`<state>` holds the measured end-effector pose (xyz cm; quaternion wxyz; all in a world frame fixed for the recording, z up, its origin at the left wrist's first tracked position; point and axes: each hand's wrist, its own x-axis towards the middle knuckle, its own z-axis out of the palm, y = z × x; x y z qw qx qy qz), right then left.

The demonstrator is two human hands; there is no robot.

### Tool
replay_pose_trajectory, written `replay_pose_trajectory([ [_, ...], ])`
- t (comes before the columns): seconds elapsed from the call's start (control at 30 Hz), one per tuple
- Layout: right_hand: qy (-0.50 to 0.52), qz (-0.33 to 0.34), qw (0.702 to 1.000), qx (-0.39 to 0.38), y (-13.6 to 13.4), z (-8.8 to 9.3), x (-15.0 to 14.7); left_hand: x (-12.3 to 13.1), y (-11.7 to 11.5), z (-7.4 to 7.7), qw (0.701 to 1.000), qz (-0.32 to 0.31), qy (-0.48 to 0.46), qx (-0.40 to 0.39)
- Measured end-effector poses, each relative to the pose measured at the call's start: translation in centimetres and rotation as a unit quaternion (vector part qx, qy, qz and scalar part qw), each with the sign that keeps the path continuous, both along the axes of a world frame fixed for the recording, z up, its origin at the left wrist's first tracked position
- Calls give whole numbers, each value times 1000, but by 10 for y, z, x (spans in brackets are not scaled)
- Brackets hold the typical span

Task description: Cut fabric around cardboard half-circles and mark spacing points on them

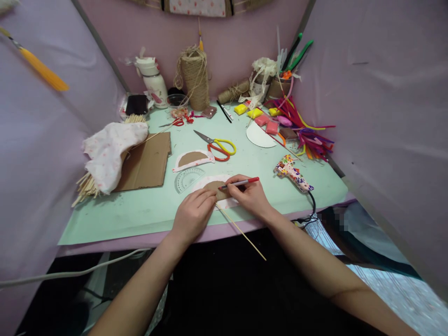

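Note:
A cardboard half-circle (214,185) lies on a larger piece of white patterned fabric (229,203) at the table's near edge. My left hand (195,213) rests on its left part, fingers together and pressed down over the upper end of a thin bamboo stick (241,232). The stick slants down past the table edge. In my right hand (250,196) is a red pen (247,182), its tip at the cardboard. Just behind are a clear protractor (189,179) and a second cardboard half-circle (192,159) edged with fabric.
Yellow-and-orange scissors (219,148) lie farther back. A flowered glue gun (293,173) with a black cord is at right. Cardboard (147,163) and fabric-covered sticks (112,154) sit at left. A bottle (154,84), twine roll (194,79) and clay packets (271,127) stand behind.

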<state>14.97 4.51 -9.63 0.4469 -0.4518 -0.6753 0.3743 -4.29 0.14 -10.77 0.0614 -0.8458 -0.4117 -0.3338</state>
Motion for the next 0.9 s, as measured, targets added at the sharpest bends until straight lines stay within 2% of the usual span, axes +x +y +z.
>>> replay_pose_trajectory([
  [0.9,21,-17,1000,1,-1,-2,2,0,0,-1,1000,1,-3,-4],
])
